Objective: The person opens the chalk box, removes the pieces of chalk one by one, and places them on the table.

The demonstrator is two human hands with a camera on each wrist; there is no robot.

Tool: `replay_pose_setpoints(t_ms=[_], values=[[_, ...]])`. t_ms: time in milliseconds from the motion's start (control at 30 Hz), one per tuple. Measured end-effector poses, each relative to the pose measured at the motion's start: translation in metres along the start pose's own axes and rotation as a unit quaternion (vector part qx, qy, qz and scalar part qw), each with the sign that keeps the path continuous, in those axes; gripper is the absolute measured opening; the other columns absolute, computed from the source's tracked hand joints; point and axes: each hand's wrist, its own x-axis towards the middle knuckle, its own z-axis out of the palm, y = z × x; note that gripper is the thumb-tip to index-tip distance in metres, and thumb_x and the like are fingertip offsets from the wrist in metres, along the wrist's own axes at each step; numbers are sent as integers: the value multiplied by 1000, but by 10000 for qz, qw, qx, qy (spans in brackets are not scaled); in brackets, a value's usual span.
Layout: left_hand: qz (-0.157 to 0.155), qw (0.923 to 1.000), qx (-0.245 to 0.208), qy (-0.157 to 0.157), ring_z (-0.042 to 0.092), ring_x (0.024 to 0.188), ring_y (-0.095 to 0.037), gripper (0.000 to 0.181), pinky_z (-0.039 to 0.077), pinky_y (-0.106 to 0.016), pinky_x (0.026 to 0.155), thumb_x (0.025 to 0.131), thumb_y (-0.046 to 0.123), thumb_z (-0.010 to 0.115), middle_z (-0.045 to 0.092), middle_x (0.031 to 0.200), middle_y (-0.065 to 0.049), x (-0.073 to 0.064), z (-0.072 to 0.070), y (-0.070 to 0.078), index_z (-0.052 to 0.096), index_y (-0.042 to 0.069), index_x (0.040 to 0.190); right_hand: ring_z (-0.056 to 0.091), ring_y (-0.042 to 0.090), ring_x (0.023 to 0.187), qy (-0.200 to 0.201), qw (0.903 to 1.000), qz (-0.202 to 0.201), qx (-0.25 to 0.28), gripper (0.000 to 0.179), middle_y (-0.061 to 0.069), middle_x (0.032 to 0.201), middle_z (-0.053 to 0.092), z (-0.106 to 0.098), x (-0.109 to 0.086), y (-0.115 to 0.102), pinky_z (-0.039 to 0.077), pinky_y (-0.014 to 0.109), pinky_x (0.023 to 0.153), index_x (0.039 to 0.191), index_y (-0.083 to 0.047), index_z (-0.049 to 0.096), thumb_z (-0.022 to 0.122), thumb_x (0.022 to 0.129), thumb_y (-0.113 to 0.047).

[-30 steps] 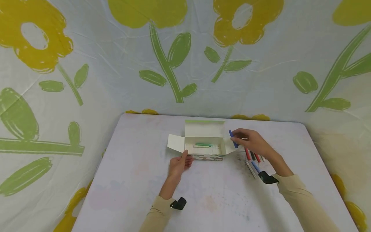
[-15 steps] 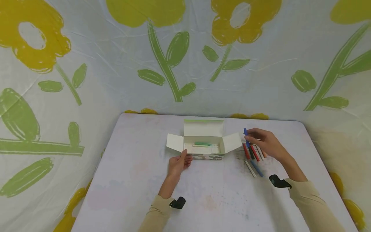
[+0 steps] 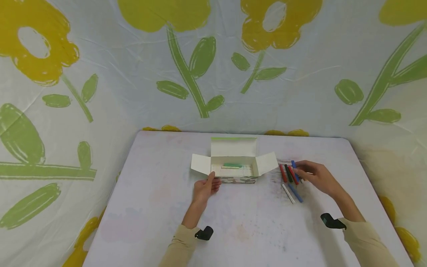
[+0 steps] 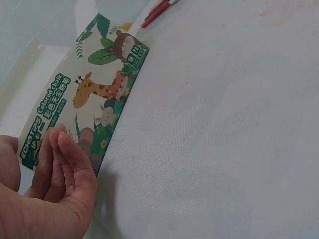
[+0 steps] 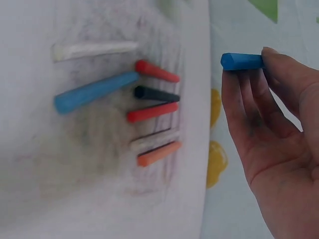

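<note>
My left hand (image 3: 202,191) grips the front left corner of an open chalk box (image 3: 238,180), thumb over the wall's edge. Animal pictures and "Colored chalk" lettering cover the box front in the left wrist view, where the fingers of that hand (image 4: 65,184) lie against it. Inside are a green chalk stick (image 3: 232,165) and a pale one (image 3: 230,168). Between thumb and fingers, my right hand (image 3: 318,178) pinches a blue chalk stick (image 5: 241,61) over the loose chalks right of the box.
On the table (image 3: 160,207) lie red (image 5: 157,71), black (image 5: 157,93), white (image 5: 94,50), orange (image 5: 159,153) and lighter blue (image 5: 97,92) chalk sticks amid dark smudges. Box flaps (image 3: 267,163) spread outward. A flowered cloth (image 3: 283,100) hangs behind the table.
My right hand has moved from beside the box's right flap rightward, then down toward the loose chalks, still holding the blue chalk. My left hand stays on the box.
</note>
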Motion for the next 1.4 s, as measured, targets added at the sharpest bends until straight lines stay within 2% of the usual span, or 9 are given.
replay_pose_setpoints(t_ms=[133,333,500,733,900,1067,1267,1400], values=[[-7,10000,59,13,70,75,-13,53,59,-23,71,101,38,68,76,95,-21,0,0,0,72,-15,105,57,-12,98,24,9998,142,-106,33,27,120,69,2,-11,12,51,9,78,127,8,64,66,102,-12],[-29,9999,111,39,71,76,-14,53,59,-23,71,101,39,68,76,94,-18,0,1,1,73,-13,104,62,-2,98,-42,9990,311,-308,32,26,118,70,4,-28,28,52,12,76,124,8,67,69,100,-12],[-18,9999,93,44,70,74,-12,54,59,-23,70,101,39,68,76,92,-17,0,-1,0,73,-14,104,58,-8,94,-120,9978,466,-466,29,18,109,73,10,-40,40,52,14,74,120,6,69,72,98,-12],[-21,10000,77,-5,70,75,-12,54,59,-23,71,101,39,68,76,91,-15,0,-1,0,72,-15,105,59,1,81,-303,9945,816,-578,21,3,91,72,20,-51,48,52,22,66,109,2,72,75,95,-13],[-9,10000,82,-1,69,74,-11,53,59,-23,70,101,38,68,76,90,-14,0,-1,-1,72,-15,105,56,6,75,-329,9925,999,-617,22,2,87,69,24,-51,46,50,23,62,107,3,72,77,93,-13],[-15,9999,121,-10,69,75,-12,54,59,-24,71,101,39,68,76,93,-16,-1,-1,1,72,-15,106,59,12,78,-347,9917,947,-796,22,3,89,69,23,-48,44,50,23,63,107,4,72,77,93,-13],[-116,9998,77,-147,68,75,-11,54,59,-25,74,103,36,66,76,97,-21,-3,-2,5,70,-17,110,68,26,86,-111,9925,814,-908,19,11,96,73,20,-40,38,53,24,65,109,4,72,71,98,-11],[-173,9994,95,-277,69,76,-14,51,60,-29,77,105,30,63,74,100,-26,-1,-3,6,67,-21,111,69,25,83,126,9941,683,-837,18,12,96,73,18,-32,33,55,23,64,110,5,70,68,100,-10]])
